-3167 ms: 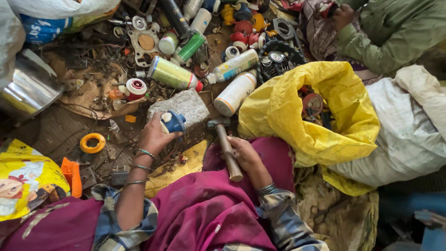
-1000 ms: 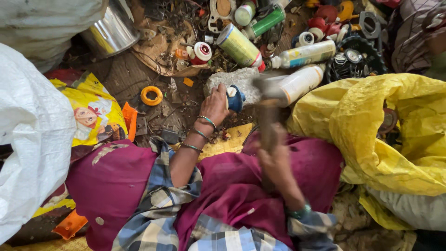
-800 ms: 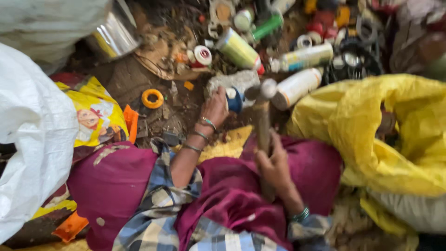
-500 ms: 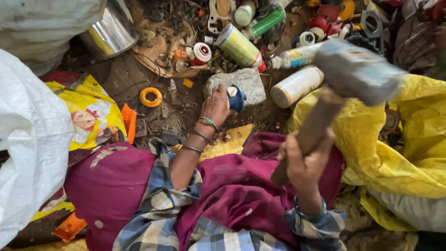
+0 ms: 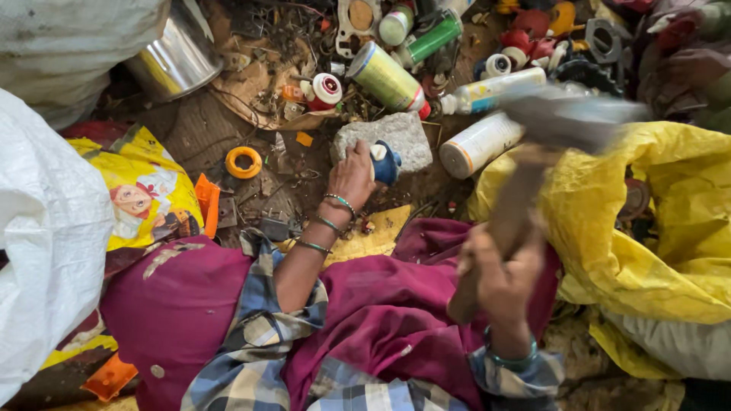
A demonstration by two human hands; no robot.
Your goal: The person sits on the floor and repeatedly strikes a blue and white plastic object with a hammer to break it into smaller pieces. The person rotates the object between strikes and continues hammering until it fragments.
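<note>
Dirt floor [image 5: 190, 137] strewn with scrap fills the view: wires, torn cardboard, spray cans, plastic spools and a dented steel pot [image 5: 173, 57] at the upper left. Near the middle lies a rough grey stone [image 5: 400, 137], flat-topped and angular. The left hand [image 5: 352, 176], wrist ringed with thin bangles, rests at the stone's near edge, its grip closed on a small blue piece [image 5: 387, 161] with a white end, pressed against the stone. The right hand [image 5: 499, 278] has its grip clamped around the worn wooden handle of a hammer [image 5: 567, 122]; the handle slants up and away from the fist, and the dull metal head, blurred by motion, hangs raised to the right of the stone, well apart from the blue piece. A white can [image 5: 481, 143] lies on its side just right of the stone, partly under the hammer. Crumpled yellow sacking [image 5: 647, 228] spreads along the right side, a coarse white woven sack [image 5: 46, 243] along the left, and maroon cloth [image 5: 381, 320] covers the lap below.
</note>
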